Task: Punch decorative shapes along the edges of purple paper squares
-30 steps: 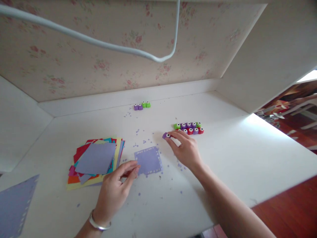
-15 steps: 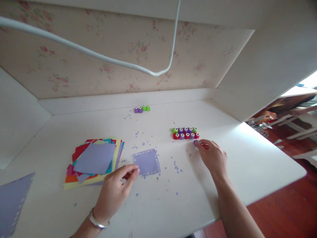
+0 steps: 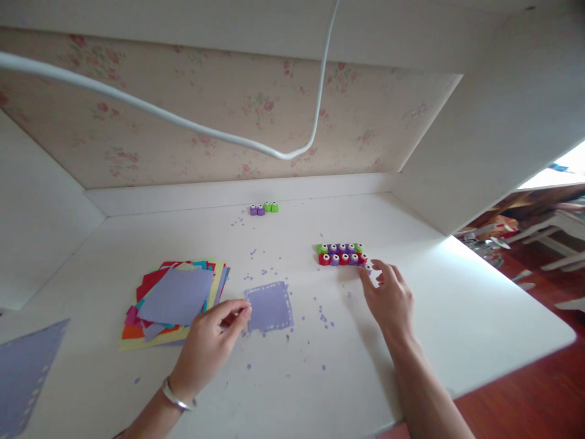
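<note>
Beside a small group of craft punches (image 3: 342,254), red, purple and green with white-and-black tops, my right hand (image 3: 389,302) has its thumb and fingers spread. A single purple punch (image 3: 367,268) stands between them at the group's near right corner, close to the thumb. My left hand (image 3: 212,335) wears a silver bangle; its thumb and forefinger are pinched together at the left edge of a purple paper square (image 3: 269,306). Holes are punched along that square's border. Whether the pinch grips the paper's edge cannot be seen.
A stack of coloured paper (image 3: 176,297) lies left of centre. Another punched purple sheet (image 3: 30,372) is at the far left. More punches (image 3: 264,208) stand near the back wall. Tiny purple cut-outs (image 3: 323,318) are scattered over the white desk (image 3: 479,305). A white cable (image 3: 228,135) hangs above.
The purple punch has been set against the group's near right corner, and my right fingers have spread from it. My left hand has shifted slightly left and away from me along the square's edge.
</note>
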Tool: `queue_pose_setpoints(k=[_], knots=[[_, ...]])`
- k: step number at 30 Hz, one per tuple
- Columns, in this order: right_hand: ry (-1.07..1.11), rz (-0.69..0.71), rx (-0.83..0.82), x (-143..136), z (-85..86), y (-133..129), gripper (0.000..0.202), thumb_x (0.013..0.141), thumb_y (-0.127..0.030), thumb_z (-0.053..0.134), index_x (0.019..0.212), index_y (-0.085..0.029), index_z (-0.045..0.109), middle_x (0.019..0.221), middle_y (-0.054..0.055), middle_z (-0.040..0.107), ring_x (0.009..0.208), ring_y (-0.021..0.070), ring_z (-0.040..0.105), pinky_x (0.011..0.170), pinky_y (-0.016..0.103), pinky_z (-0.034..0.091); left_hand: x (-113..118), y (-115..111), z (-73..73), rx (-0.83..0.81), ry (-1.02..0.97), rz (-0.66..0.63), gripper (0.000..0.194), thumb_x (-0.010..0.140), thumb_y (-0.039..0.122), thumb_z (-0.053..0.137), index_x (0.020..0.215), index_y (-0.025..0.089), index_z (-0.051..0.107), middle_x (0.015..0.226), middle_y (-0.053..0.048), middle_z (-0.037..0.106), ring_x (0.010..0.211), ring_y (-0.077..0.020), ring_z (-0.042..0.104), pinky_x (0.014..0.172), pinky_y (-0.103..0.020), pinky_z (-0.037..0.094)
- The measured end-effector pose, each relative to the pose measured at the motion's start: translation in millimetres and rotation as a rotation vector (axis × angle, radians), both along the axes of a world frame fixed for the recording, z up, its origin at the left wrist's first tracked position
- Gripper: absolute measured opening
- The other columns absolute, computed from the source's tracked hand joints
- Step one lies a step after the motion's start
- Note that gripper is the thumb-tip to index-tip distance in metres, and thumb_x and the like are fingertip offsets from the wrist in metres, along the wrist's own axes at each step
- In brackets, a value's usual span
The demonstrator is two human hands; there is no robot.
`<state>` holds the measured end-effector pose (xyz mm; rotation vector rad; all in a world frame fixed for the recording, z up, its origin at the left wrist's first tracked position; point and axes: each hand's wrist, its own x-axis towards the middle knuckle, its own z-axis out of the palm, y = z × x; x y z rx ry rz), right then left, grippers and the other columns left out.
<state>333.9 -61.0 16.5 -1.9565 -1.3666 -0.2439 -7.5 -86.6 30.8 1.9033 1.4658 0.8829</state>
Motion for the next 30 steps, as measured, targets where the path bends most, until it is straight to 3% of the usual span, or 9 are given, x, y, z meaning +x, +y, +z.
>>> queue_pose_setpoints(k=[3,6,8,12,16,21,30], knots=[[0.043,0.239,0.031,-21,-5.9,-5,0.027,0.091,-0.042,0.051,0.096,-0.021,0.068,0.074,0.001,0.068,0.053,0.0110,0.055,0.057,0.023,0.042,7,26,16.8,0.045,0.088,-0.035,0.022,0.092,0.040,0.053,0.094,0.023,0.067,0.082,0.001,0.072,0.066,-0.0132,0.066,0.065,-0.023,0.052],[0.003,0.561,-0.151,-39,-10.8,-7,0.026,0.094,-0.035,0.047,0.093,-0.021,0.069,0.065,0.000,0.067,0.050,0.0108,0.056,0.054,0.021,0.040,21,73,27.1,0.138,0.300,-0.070,0.023,0.093,0.036,0.050,0.096,0.023,0.069,0.090,0.000,0.072,0.075,-0.0149,0.067,0.077,-0.026,0.051],[-0.024,0.688,-0.261,-45,-11.3,-6,0.027,0.094,-0.033,0.045,0.094,-0.022,0.070,0.065,0.000,0.068,0.051,0.0121,0.058,0.055,0.022,0.040,29,113,25.6,0.128,0.410,-0.034,0.021,0.091,0.032,0.051,0.098,0.023,0.069,0.097,-0.001,0.072,0.084,-0.0171,0.067,0.082,-0.027,0.050],[0.091,0.636,-0.293,-42,-8.9,0,0.029,0.094,-0.035,0.045,0.093,-0.021,0.070,0.062,0.001,0.067,0.050,0.0125,0.057,0.054,0.021,0.041,39,193,11.5,0.091,0.463,0.079,0.031,0.085,0.025,0.055,0.113,0.017,0.065,0.123,-0.010,0.061,0.105,-0.0242,0.062,0.094,-0.033,0.046],[0.148,0.629,-0.307,-39,-7.8,3,0.029,0.093,-0.036,0.047,0.090,-0.021,0.071,0.061,0.001,0.066,0.049,0.0124,0.056,0.050,0.020,0.040,46,245,4.7,0.076,0.491,0.193,0.038,0.089,0.031,0.050,0.121,0.013,0.059,0.132,-0.019,0.047,0.104,-0.0306,0.061,0.091,-0.043,0.046],[0.188,0.625,-0.306,-40,-7.8,5,0.028,0.091,-0.034,0.048,0.088,-0.020,0.072,0.058,0.001,0.064,0.047,0.0119,0.054,0.049,0.020,0.039,55,273,4.9,0.096,0.531,0.223,0.043,0.088,0.040,0.054,0.120,0.013,0.060,0.135,-0.021,0.040,0.110,-0.0361,0.053,0.090,-0.048,0.044],[0.194,0.643,-0.340,-39,-6.2,7,0.027,0.092,-0.035,0.048,0.088,-0.022,0.071,0.066,0.001,0.068,0.051,0.0123,0.056,0.049,0.021,0.039,54,281,-3.8,0.098,0.550,0.154,0.031,0.088,0.034,0.060,0.111,0.013,0.064,0.125,-0.015,0.052,0.113,-0.0295,0.051,0.097,-0.045,0.041]])
